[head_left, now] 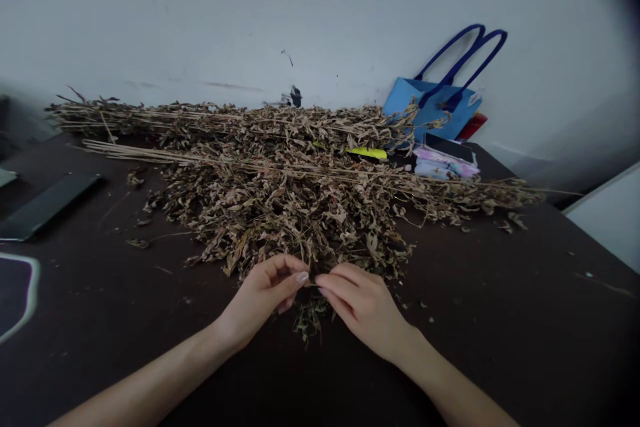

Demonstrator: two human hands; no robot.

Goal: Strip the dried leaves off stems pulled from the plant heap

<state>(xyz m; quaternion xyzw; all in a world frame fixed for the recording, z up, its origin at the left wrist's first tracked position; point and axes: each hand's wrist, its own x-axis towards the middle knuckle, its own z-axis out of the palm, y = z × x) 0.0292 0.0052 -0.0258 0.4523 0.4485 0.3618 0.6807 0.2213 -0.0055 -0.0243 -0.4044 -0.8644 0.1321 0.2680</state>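
Stem [312, 284] is pinched in my left hand [265, 293] and right hand [363, 307], the two nearly touching, right by the near edge of the leaf pile [280, 213] on the bench [125, 313]. From my end I also see a bag [457, 123] back right.
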